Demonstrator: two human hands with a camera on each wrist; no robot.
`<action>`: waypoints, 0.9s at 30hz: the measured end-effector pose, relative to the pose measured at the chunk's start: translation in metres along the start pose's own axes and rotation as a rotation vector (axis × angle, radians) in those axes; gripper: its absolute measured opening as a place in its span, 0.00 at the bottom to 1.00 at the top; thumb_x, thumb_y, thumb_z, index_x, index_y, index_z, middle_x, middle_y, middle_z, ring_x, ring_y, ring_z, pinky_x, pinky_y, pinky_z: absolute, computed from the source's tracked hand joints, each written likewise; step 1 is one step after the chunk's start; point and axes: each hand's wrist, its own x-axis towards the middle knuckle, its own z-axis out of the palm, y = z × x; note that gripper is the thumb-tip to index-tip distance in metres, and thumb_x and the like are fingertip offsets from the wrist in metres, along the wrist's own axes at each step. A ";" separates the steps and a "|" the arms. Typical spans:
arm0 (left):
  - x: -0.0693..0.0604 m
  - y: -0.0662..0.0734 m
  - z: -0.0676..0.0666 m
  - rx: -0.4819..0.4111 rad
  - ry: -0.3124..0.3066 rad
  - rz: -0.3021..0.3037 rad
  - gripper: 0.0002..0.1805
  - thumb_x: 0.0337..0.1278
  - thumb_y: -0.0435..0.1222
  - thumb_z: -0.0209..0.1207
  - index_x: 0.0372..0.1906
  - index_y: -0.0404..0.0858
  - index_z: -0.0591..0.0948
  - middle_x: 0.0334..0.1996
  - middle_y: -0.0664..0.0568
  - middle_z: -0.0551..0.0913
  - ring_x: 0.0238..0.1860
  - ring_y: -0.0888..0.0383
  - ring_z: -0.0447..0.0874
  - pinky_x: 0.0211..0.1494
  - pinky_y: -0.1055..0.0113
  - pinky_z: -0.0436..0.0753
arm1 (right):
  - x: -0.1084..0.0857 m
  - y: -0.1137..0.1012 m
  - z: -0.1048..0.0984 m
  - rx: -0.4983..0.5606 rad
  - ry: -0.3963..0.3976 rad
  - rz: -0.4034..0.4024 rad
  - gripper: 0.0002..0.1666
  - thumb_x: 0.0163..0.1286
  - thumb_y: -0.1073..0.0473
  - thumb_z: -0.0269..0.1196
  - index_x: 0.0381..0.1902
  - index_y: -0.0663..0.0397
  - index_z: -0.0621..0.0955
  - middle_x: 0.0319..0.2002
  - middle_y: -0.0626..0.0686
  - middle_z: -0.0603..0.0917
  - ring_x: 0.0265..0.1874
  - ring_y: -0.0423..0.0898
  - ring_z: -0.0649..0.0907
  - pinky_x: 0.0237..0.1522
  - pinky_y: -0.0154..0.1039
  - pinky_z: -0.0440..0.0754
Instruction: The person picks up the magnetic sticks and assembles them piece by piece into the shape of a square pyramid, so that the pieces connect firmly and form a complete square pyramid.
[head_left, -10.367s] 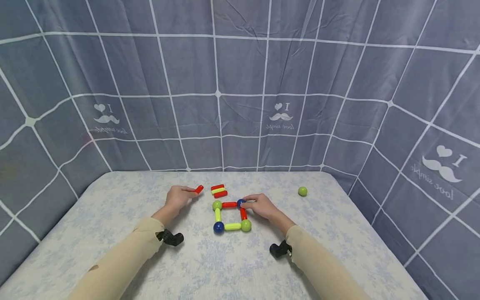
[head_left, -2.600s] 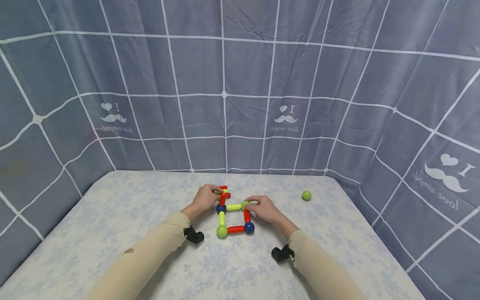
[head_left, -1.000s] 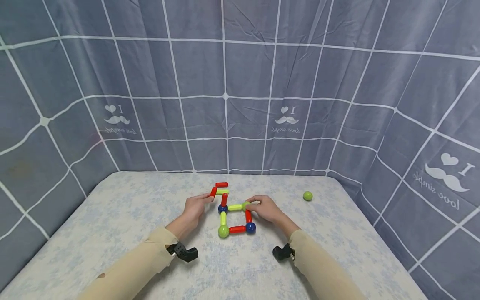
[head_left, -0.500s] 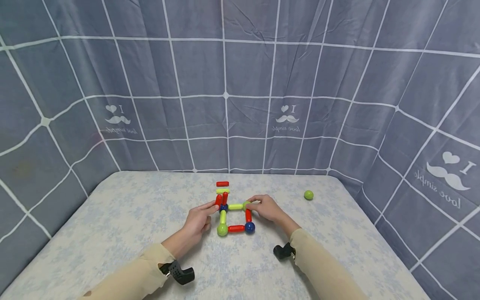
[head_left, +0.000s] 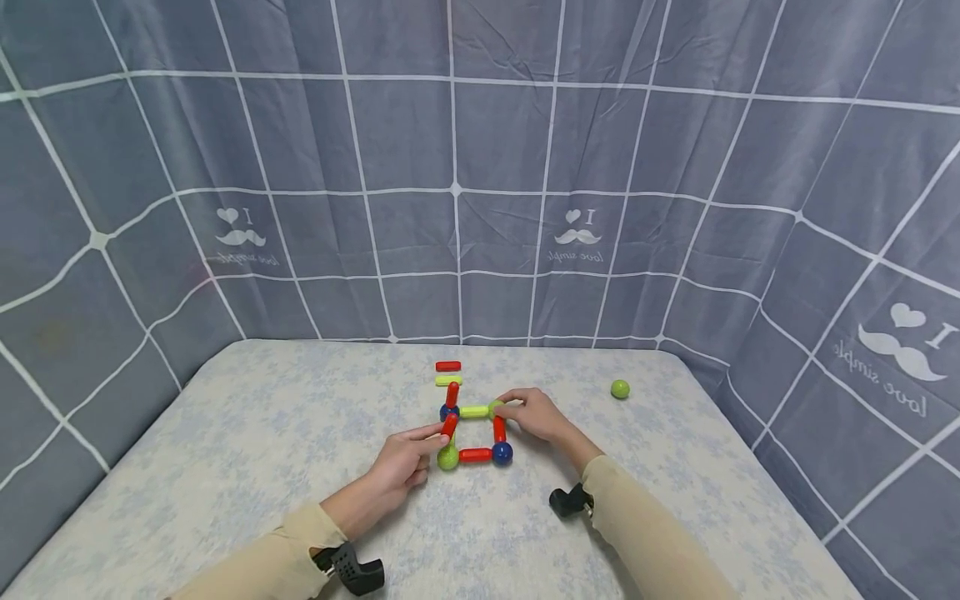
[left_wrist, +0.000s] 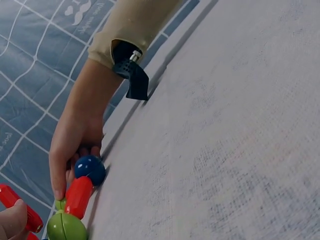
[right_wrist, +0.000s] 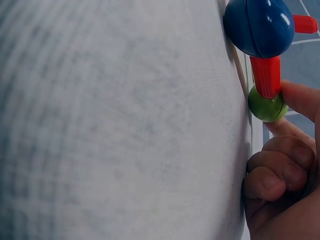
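Observation:
A square frame of magnetic rods and balls lies on the table. Its near corners are a green ball [head_left: 447, 457] at left and a blue ball [head_left: 502, 452] at right. On the far-left blue ball [head_left: 448, 412] stands an upright red rod [head_left: 453, 393]. My left hand [head_left: 397, 468] pinches another red rod [head_left: 450, 426], tilted, just above the near-left green ball; whether they touch cannot be told. With thumb and finger, my right hand [head_left: 536, 414] pinches the far-right green ball [right_wrist: 268, 107]; its other fingers curl beneath in the right wrist view.
Behind the frame lie a loose red rod [head_left: 448, 366] and a yellow-green rod [head_left: 448, 381]. A separate green ball [head_left: 620, 389] sits at the back right of the patterned table [head_left: 300, 400]. A grey checked curtain [head_left: 495, 233] hangs behind and at the sides.
My left hand picked up a red rod from the loose ones and carried it toward me, past the far-left blue ball to above the near-left green ball. The right hand stays on its ball.

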 end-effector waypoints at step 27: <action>-0.004 -0.002 0.002 0.159 0.047 0.027 0.21 0.54 0.32 0.69 0.55 0.34 0.85 0.13 0.59 0.62 0.13 0.62 0.51 0.19 0.69 0.55 | 0.001 0.001 0.001 -0.016 -0.013 -0.003 0.21 0.68 0.42 0.66 0.53 0.46 0.87 0.46 0.50 0.86 0.27 0.44 0.76 0.29 0.37 0.74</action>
